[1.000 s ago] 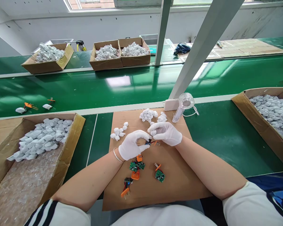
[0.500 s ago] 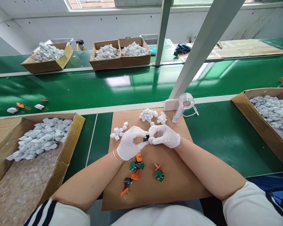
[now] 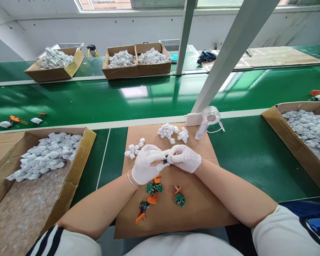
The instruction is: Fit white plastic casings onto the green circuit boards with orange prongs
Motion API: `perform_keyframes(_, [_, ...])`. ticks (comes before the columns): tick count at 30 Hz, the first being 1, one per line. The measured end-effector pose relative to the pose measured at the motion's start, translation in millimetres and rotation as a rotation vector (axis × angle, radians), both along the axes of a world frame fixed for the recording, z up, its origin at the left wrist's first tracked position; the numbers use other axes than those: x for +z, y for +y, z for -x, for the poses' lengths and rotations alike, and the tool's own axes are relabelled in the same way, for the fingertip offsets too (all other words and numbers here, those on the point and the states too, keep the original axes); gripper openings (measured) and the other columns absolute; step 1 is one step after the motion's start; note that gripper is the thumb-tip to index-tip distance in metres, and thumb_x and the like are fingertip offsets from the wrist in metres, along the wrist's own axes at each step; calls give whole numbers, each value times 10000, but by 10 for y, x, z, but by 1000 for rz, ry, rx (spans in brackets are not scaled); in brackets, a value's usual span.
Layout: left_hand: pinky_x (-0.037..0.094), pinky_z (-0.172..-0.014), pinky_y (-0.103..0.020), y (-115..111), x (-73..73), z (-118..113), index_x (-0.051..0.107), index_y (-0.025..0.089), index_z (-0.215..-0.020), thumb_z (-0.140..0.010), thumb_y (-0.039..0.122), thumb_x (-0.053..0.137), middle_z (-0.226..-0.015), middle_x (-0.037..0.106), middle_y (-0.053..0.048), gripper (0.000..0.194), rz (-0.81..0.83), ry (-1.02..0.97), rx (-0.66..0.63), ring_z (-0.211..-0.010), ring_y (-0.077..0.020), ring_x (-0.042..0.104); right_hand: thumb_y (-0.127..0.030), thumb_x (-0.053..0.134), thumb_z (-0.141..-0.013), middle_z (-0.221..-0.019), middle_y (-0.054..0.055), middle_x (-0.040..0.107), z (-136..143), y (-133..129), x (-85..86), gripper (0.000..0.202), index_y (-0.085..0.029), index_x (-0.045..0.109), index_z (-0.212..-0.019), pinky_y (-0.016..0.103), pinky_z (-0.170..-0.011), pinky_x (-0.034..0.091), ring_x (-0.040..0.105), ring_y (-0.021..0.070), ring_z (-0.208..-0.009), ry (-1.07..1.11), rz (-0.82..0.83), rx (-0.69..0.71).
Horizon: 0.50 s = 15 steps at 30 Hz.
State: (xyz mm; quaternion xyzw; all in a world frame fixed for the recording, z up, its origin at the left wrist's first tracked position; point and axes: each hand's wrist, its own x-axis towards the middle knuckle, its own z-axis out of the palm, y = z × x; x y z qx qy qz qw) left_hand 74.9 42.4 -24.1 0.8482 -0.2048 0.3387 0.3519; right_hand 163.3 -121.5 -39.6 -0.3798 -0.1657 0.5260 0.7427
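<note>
My left hand (image 3: 148,164), in a white glove, pinches a small dark circuit board (image 3: 165,160) over the cardboard sheet (image 3: 197,202). Touching it from the other side, my gloved right hand (image 3: 185,158) has its fingers closed round the same piece, where a bit of orange shows; the fingers hide most of it. Below the hands lie green circuit boards (image 3: 180,200) wired to orange plug parts (image 3: 152,198). Small white wrapped pieces (image 3: 168,131) are heaped beyond the hands, and others (image 3: 133,149) lie beside my left hand.
A clear plastic stand (image 3: 211,115) is at the sheet's back edge. Open boxes of white pieces stand left (image 3: 88,149) and right (image 3: 272,117). Beyond runs a green conveyor (image 3: 96,103) carrying several assemblies; more boxes (image 3: 122,73) stand behind it under a slanted white post (image 3: 229,53).
My fingers have drawn closer together round the held piece, and my right hand has shifted slightly left and down. The assemblies on the conveyor have moved left.
</note>
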Motion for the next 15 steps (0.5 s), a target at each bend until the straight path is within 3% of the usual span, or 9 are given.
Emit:
perform_keyframes(4, [529, -659, -318, -1, 7, 12, 630, 241, -922, -709, 177, 758, -804, 691, 11, 256, 22, 7, -28, -751, -159, 615, -133, 847, -541, -633, -24, 662, 11, -14, 3, 318, -177, 602, -738, 266, -572, 498, 599, 113, -559, 83, -1, -15])
perform_keyframes(11, [530, -682, -312, -5, -18, 54, 643, 220, -851, -648, 274, 827, -814, 674, -7, 280, 118, 123, -40, -764, -157, 615, -124, 838, -560, -620, -49, 610, 51, -27, 75, 374, -177, 494, -696, 256, -554, 479, 606, 114, -568, 23, 23, -57])
perform_keyframes(15, [546, -727, -342, -18, -56, 52, 622, 218, -967, -678, 241, 805, -859, 678, -27, 343, 215, 192, -82, -825, -170, 616, -154, 825, -600, -639, -39, 619, 50, -20, 40, 351, -175, 492, -709, 253, -562, 466, 591, 108, -580, -13, 11, -67])
